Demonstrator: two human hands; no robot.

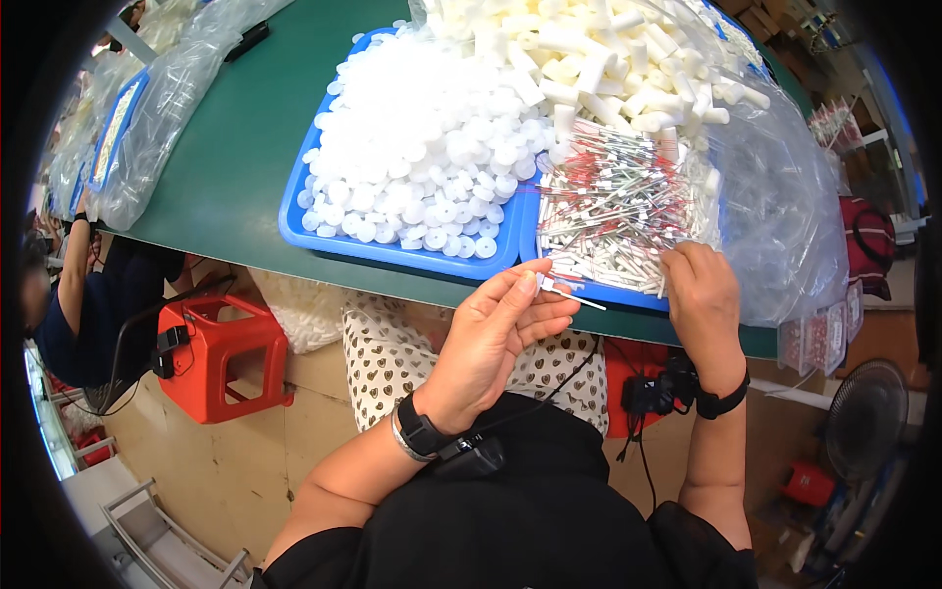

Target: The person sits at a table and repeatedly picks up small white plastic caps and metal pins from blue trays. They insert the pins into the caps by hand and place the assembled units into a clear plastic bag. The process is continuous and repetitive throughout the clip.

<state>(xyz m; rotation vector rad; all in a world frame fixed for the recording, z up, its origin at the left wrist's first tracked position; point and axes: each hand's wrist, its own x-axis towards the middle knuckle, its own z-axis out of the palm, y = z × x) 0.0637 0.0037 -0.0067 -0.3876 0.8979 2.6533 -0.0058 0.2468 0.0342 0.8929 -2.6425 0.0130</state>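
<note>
My left hand (486,329) is raised just off the table's front edge, palm turned up. Its thumb and forefinger pinch a thin white stick (587,300) with a small white piece at its inner end. My right hand (705,294) reaches over the front right part of a blue tray (628,297), its fingers bent down against a heap of thin white sticks (608,236), some with red strands. Whatever its fingertips grip is hidden. Left of that, a second blue tray (392,257) is piled with white plastic discs (422,137).
Cream foam cylinders (589,59) are heaped behind the sticks. A clear plastic bag (780,216) drapes the right side of the green table (221,137). At left are a red stool (221,353) and another person's arm (74,260). A fan (865,417) stands lower right.
</note>
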